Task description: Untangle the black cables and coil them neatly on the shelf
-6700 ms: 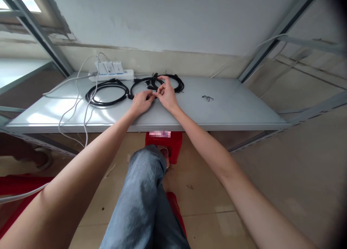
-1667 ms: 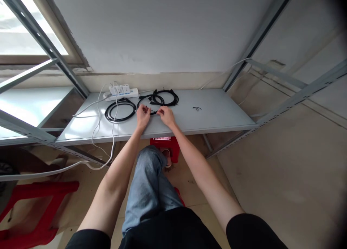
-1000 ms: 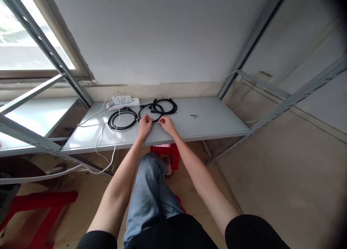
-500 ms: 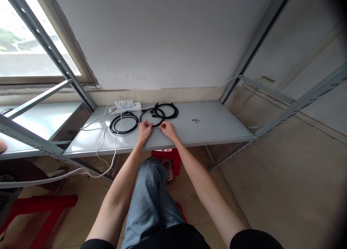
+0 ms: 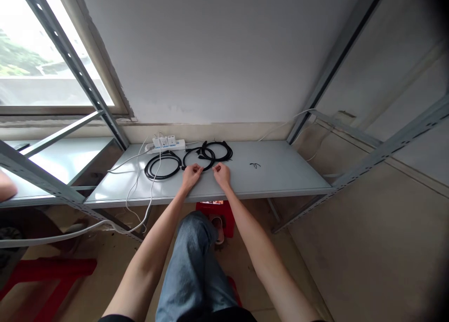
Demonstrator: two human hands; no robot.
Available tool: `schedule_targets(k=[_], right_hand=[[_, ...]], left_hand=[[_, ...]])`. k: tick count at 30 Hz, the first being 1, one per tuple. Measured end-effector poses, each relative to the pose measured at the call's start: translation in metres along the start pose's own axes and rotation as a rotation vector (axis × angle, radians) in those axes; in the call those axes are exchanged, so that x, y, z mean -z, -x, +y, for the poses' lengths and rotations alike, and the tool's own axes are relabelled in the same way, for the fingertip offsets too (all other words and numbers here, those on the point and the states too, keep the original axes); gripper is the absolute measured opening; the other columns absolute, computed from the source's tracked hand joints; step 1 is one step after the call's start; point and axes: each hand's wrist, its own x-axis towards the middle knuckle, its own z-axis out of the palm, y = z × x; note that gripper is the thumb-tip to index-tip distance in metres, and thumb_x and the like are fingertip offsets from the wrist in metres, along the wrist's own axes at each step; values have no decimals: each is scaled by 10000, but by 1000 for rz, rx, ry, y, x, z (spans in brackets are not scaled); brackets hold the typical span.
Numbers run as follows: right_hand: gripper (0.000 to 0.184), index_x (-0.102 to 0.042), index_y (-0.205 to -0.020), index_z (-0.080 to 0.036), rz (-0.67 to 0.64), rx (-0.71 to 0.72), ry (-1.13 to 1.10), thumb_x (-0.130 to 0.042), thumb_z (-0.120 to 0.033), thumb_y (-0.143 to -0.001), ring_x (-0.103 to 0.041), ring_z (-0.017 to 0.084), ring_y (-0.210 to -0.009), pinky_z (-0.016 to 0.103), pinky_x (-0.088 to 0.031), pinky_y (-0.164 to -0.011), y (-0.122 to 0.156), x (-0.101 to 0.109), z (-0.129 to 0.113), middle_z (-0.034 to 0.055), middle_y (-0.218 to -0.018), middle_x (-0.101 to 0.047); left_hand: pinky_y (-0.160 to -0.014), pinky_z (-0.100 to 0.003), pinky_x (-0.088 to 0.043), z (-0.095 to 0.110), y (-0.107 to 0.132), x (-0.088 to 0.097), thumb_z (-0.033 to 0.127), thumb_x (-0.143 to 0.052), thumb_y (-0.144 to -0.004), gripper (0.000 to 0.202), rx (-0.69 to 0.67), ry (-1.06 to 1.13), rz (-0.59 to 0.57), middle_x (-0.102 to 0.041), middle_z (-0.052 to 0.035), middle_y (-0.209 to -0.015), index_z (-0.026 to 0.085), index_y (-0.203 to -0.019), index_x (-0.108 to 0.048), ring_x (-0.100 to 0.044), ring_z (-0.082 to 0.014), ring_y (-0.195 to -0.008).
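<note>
A coiled black cable (image 5: 213, 160) lies on the grey shelf (image 5: 280, 177), directly ahead of both hands. My left hand (image 5: 191, 176) is closed in a pinch at the coil's near left side. Across a small gap, my right hand (image 5: 222, 176) pinches too, beside the near right part of that coil. Whatever is between the fingertips is too small to make out. Another black cable coil (image 5: 229, 153) overlaps this one at the back right. To the left rests a third black coil (image 5: 163, 177). Thin black ties (image 5: 255, 165) lie apart on the right.
A white power strip (image 5: 179, 144) with plugged-in adapters stands against the wall. White cords (image 5: 152, 188) run across the left coil and over the shelf's front edge. Metal uprights (image 5: 301, 111) frame the shelf. Another person's hand (image 5: 6, 186) shows at far left.
My hands have moved slightly further apart at the coil's near side, the right one turning more upright. The whole view has shifted a little. Another person's hand reaches further into view at left.
</note>
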Motion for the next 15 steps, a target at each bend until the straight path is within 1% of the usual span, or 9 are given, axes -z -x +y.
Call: schedule_targets(k=[2, 5, 8, 12, 15], right_hand=[[175, -611, -758, -250, 2, -18, 32, -675, -250, -921, -686, 208, -770, 290, -479, -737, 0, 0, -1, 32, -806, -753], [165, -639, -758, -246, 0, -29, 87, -678, -247, -919, -690, 210, -777, 288, -469, -732, 0, -1, -2, 41, -812, -761], [150, -675, -779, -238, 21, -34, 130, -672, -247, -929, -694, 212, -787, 288, -458, -730, 0, -1, -2, 49, -834, -776], [134, -703, -806, -229, 46, -75, 171, -648, -206, -926, -698, 221, -799, 298, -461, -746, 1, 1, -2, 54, -845, -783], [135, -710, -808, -231, 65, -104, 157, -631, -177, -902, -705, 237, -817, 314, -478, -771, 1, 0, -4, 64, -863, -786]], left_hand=[[-706, -291, -419, 1, -1, 0, 457, -640, -919, 281, -13, 2, 4, -718, -45, -751, 223, -762, -640, -634, -202, -749], [-679, -300, -382, 0, -3, -2, 429, -639, -900, 275, -15, -13, 20, -667, -25, -686, 229, -715, -602, -578, -183, -667], [-653, -309, -348, 0, -3, -3, 428, -639, -900, 284, -10, -56, 19, -633, -10, -651, 235, -700, -583, -542, -176, -633], [-657, -313, -347, 3, 0, -4, 423, -625, -923, 278, -34, -120, -33, -658, -17, -673, 237, -720, -593, -555, -186, -651], [-661, -319, -347, 3, 0, -5, 421, -631, -932, 274, -57, -150, -53, -677, -26, -685, 238, -730, -602, -568, -197, -661]])
